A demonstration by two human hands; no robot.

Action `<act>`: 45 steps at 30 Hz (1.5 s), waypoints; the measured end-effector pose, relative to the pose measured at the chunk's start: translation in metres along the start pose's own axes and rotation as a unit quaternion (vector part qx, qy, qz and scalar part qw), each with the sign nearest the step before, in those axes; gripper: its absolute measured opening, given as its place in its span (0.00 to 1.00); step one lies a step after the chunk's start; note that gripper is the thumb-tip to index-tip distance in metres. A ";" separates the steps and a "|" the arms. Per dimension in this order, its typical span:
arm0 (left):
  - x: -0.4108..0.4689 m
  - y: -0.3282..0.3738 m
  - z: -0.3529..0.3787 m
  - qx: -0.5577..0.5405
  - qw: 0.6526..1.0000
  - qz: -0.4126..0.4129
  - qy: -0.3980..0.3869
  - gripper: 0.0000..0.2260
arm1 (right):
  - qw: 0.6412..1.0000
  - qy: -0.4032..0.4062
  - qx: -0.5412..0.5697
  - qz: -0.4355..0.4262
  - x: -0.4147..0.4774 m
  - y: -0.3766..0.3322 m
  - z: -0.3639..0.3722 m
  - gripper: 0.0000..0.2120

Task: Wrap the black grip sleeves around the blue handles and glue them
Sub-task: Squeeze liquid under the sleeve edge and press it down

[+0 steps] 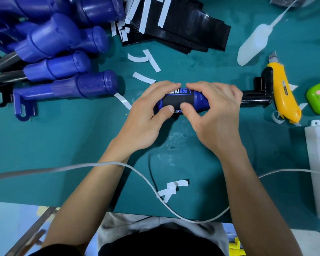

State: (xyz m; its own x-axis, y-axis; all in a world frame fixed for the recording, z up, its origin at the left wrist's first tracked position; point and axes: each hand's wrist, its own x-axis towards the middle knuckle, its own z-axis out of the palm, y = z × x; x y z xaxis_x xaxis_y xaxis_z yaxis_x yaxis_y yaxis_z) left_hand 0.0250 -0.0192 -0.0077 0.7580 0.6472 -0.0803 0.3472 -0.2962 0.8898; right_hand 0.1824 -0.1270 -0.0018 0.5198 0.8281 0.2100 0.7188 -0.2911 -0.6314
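White cable (140,174), thin, looped over the near table edge by both forearms. Left hand (146,115) and right hand (216,115), side by side, fingers curled round one blue handle (201,100), thumbs pressing its matte black grip sleeve (172,103). Smooth teal mat (63,154) lies open beneath the wrists. Glossy moulded handles (63,52) heaped far left of the hands. Yellow knife (283,93) near right.

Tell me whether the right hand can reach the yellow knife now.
Probably, once it lets go: the right hand grips the blue handle, but the yellow knife lies uncovered to its right.
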 end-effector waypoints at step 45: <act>0.002 -0.005 0.012 0.096 0.992 0.031 0.079 0.19 | 1.000 -0.011 0.011 -0.002 0.004 0.002 0.007 0.12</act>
State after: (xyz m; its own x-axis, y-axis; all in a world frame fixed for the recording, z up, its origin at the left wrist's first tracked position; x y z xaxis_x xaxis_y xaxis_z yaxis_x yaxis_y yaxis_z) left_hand 0.0316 -0.0244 -0.0180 0.6906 0.7209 0.0576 0.4122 -0.4578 0.7877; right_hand 0.1825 -0.1212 -0.0073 0.5065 0.8396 0.1962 0.7103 -0.2773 -0.6470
